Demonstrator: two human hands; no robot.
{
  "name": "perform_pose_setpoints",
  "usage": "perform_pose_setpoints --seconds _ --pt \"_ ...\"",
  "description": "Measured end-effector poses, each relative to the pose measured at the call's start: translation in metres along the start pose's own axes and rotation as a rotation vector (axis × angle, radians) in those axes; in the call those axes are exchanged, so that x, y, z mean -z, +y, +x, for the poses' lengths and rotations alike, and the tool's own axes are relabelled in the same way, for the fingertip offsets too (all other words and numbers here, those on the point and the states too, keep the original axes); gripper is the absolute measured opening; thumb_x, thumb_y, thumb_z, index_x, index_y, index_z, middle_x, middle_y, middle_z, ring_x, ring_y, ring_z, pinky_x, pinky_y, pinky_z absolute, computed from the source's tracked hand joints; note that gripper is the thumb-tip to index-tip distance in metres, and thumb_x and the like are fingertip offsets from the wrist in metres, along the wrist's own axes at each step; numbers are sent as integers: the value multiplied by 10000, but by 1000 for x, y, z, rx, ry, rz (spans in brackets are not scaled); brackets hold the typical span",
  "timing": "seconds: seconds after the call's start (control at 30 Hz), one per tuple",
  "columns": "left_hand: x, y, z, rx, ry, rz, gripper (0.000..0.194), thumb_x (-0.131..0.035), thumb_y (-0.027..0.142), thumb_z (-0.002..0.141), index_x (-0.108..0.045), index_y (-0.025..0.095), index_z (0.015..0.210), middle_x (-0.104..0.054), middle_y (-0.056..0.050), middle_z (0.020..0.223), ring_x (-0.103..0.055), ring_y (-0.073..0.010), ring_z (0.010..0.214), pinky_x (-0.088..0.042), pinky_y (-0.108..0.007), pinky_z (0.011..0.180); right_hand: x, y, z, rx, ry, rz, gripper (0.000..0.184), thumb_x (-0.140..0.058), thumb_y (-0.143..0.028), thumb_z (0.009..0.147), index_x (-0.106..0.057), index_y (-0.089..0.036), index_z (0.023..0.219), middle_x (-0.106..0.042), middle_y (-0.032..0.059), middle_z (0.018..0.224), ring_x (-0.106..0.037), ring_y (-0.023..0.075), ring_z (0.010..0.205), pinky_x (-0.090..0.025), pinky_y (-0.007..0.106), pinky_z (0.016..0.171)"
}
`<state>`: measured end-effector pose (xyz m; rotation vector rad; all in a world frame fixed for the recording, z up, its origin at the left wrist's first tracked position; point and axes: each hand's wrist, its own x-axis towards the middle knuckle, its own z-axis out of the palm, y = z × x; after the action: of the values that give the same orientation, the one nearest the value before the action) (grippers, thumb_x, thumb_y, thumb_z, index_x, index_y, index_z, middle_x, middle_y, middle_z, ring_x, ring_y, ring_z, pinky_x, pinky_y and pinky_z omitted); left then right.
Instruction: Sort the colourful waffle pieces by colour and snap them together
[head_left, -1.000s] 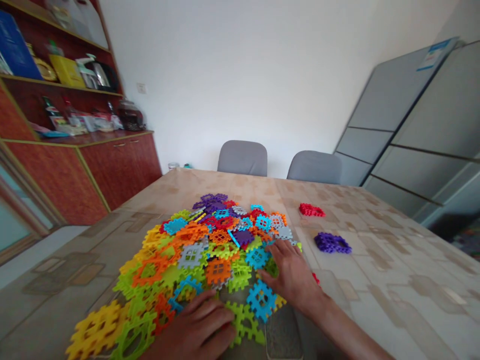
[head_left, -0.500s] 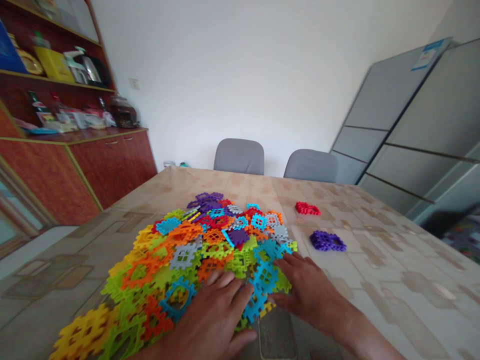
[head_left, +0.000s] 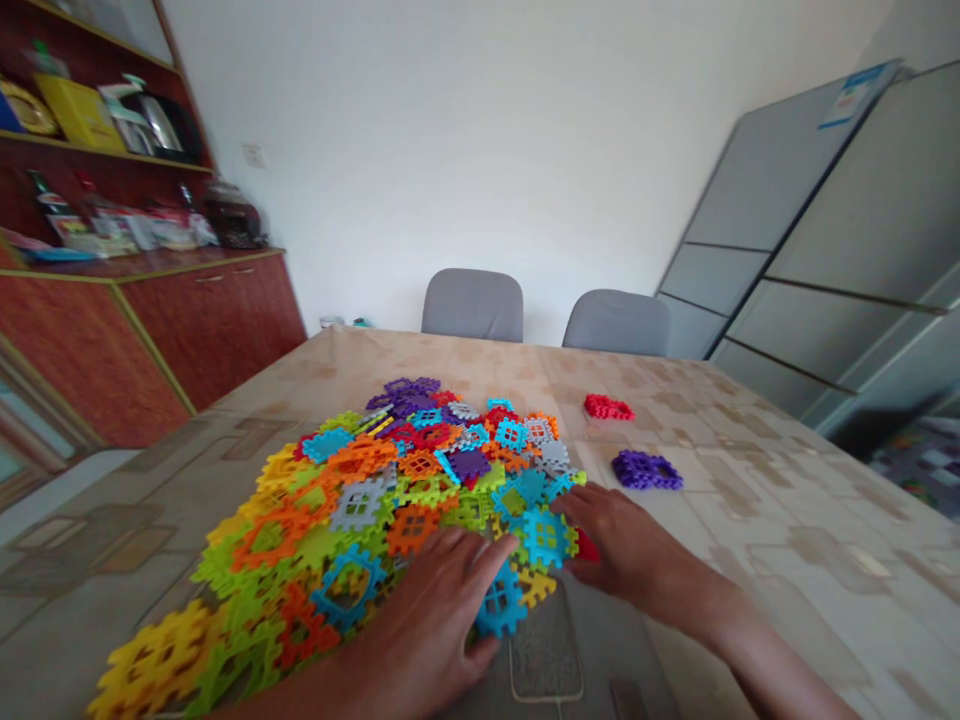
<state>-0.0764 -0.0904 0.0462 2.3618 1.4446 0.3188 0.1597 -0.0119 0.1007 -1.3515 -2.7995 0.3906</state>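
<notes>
Counted: two bare hands, one left hand (head_left: pixel 431 612) and one right hand (head_left: pixel 619 532); one beige, brown-patterned table (head_left: pixel 750 470); one heap of flat, multicoloured, notch-edged plastic pieces (head_left: pixel 360 505), overlapped too heavily for a reliable tally; one red notched plastic cluster (head_left: pixel 609 407); one purple notched plastic cluster (head_left: pixel 646 470); two grey, round-topped chairs (head_left: pixel 472 303); one white wall socket (head_left: pixel 253 156).

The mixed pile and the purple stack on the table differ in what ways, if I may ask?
The mixed pile shows many colours; the purple stack is all purple. The mixed pile dwarfs the purple stack. The mixed pile sprawls loosely, while the purple stack sits compact. Both consist of notch-edged pieces.
</notes>
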Motion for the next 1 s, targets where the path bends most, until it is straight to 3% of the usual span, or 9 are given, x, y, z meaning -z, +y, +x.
perform_pose_setpoints --seconds 0.13,0.27,0.4,0.5,0.57,0.67,0.8,0.9,1.0 --pt "-2 8 -3 -148 -76 -68 879 -811 181 749 -382 299 1507 -531 -94 1483 -447 -325 1362 -390 -489 1153 7 22 -9 36 57 68 309 -707 -122 825 -684 -160 1131 -713 117 1137 -643 288 1077 -486 414 943" --pt "-12 11 -5 -277 -135 -21 897 -868 196 732 -394 261 1492 -573 -120 1411 -501 -337 1301 -431 -487 1112 11 27 -16 37 1 117 313 -725 -113 821 -685 -172 1126 -714 105 1142 -643 283 1062 -488 407 921" --pt "-11 10 -6 -488 -89 -7 388 -707 199 942 -564 246 1300 -674 -71 1266 -597 -243 1190 -453 -357 1070 15 20 -19 63 -58 196 337 -723 -128 840 -676 -176 1171 -711 105 1182 -645 268 1093 -488 388 952" --pt "-5 11 -6 -670 -57 -10 127 -546 254 1067 -614 250 1174 -713 -26 1244 -592 -193 1240 -319 -348 1182 15 15 -19 97 -103 212 358 -666 -70 833 -683 -195 1168 -706 99 1226 -643 258 1124 -486 364 968" --pt "-4 11 -5 -640 37 -29 156 -502 280 1086 -605 248 1198 -703 -29 1272 -590 -189 1242 -299 -354 1187 14 14 -18 123 -112 208 381 -621 -35 825 -691 -209 1156 -709 91 1237 -638 255 1145 -478 359 986" --pt "-13 9 -5 -484 159 -18 278 -588 419 1030 -597 223 1228 -707 -63 1151 -633 -232 1066 -447 -360 1014 12 17 -18 129 -99 221 404 -612 -30 810 -693 -224 1155 -723 76 1204 -645 245 1123 -481 351 982" --pt "-29 8 -3 -499 138 83 203 -641 396 1005 -623 243 1136 -708 -26 997 -638 -218 937 -465 -344 914 10 23 -18 121 -88 234 348 -656 -92 828 -686 -220 1151 -722 76 1174 -658 247 1073 -501 360 945" --pt "-22 14 -1 -610 79 11 141 -613 280 1033 -617 231 1165 -744 -16 1082 -658 -184 1017 -434 -322 1010 10 24 -19 111 -101 212 345 -660 -95 833 -691 -211 1156 -713 96 1215 -645 264 1124 -491 375 976" --pt "1 17 -2 -652 38 -56 184 -542 183 1056 -607 229 1222 -739 -19 1214 -635 -174 1177 -304 -366 1184 10 22 -19 113 -112 205 380 -637 -59 829 -695 -209 1173 -711 100 1225 -638 267 1149 -476 370 998"
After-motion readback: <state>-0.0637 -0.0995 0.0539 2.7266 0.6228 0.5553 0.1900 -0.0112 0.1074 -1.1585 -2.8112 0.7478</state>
